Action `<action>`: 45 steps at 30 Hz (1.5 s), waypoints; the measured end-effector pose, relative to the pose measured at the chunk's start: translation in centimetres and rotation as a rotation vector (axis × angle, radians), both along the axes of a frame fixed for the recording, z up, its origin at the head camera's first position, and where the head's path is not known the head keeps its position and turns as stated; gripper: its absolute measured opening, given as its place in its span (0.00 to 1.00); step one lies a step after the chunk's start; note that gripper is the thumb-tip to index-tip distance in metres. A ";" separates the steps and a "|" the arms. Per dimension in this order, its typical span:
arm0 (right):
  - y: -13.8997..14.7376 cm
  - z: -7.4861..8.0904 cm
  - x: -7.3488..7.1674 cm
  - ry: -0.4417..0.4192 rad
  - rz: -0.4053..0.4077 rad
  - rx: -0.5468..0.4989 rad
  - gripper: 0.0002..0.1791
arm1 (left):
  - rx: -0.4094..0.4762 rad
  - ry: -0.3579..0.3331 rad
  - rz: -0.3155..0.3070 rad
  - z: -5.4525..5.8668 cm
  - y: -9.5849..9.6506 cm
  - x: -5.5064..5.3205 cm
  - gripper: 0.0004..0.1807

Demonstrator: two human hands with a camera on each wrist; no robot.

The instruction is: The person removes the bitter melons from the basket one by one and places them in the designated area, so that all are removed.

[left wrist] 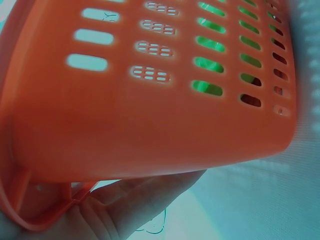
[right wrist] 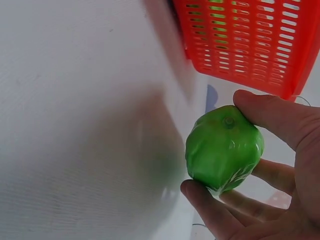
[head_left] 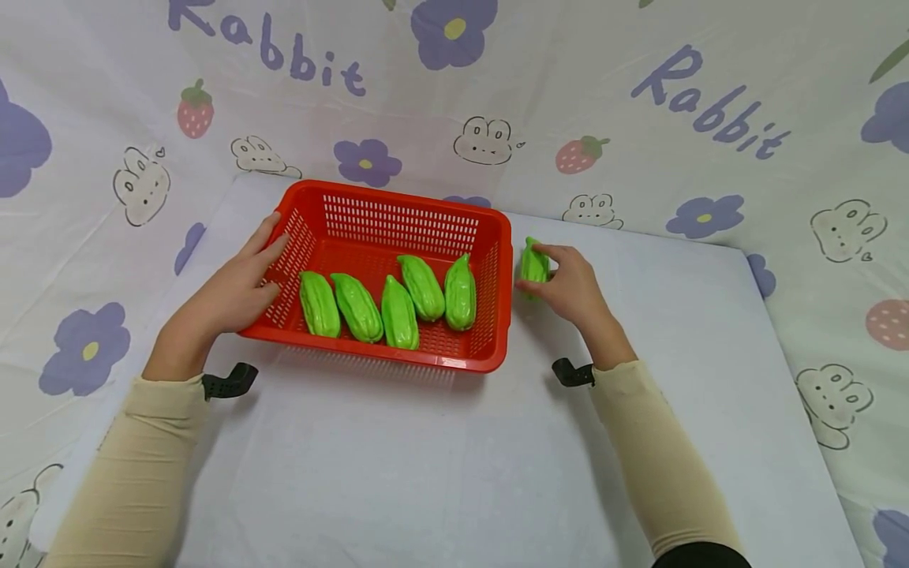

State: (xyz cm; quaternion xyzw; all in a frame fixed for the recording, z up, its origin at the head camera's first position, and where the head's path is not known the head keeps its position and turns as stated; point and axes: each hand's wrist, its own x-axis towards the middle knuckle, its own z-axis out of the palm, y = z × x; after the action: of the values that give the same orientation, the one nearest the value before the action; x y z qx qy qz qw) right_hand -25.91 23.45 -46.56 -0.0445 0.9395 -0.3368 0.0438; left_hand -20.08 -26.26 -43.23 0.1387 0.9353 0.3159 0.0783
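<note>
A red plastic basket (head_left: pixel 398 361) with slotted walls stands on the table, several green bitter melons (head_left: pixel 400 313) lying inside it. My left hand (head_left: pixel 237 288) grips the basket's left end, fingers over the rim; the left wrist view shows the hand (left wrist: pixel 135 200) against the outside of the basket wall (left wrist: pixel 125 125). Just outside the basket's right end, my right hand (head_left: pixel 568 284) pinches another bitter melon (head_left: pixel 534 268) between thumb and fingers. Its rounded end faces the right wrist camera, and the melon (right wrist: pixel 224 147) hangs over the table beside its shadow.
A white cloth covers the table (head_left: pixel 398 473), which reaches forward and to the right of the basket. Behind it hangs a printed curtain (head_left: pixel 426 102) with rabbits, flowers and strawberries. Each wrist carries a small black camera mount (head_left: pixel 230 381).
</note>
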 end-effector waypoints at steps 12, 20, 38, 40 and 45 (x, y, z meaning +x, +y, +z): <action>-0.1 -0.9 -0.1 0.000 -0.003 0.037 0.42 | -0.007 0.009 -0.004 -0.3 -0.1 -0.3 0.41; -0.3 -0.8 -0.1 0.013 0.007 0.047 0.42 | -0.004 0.005 0.005 -0.6 -0.2 -0.3 0.42; -0.1 -0.6 0.2 -0.010 0.002 0.072 0.44 | -0.004 0.005 0.010 -0.3 -0.1 -0.2 0.42; -0.1 -0.6 0.3 -0.010 0.000 0.074 0.44 | -0.003 0.001 0.011 -0.2 -0.1 -0.2 0.42; 0.1 -0.6 0.2 -0.002 0.003 0.079 0.44 | -0.001 -0.003 0.013 0.0 0.0 -0.1 0.42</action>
State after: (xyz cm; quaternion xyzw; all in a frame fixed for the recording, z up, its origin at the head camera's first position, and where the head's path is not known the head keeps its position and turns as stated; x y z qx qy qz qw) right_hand -25.74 23.52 -47.16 -0.0439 0.9519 -0.2996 0.0470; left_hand -20.15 -26.25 -43.26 0.1321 0.9363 0.3161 0.0777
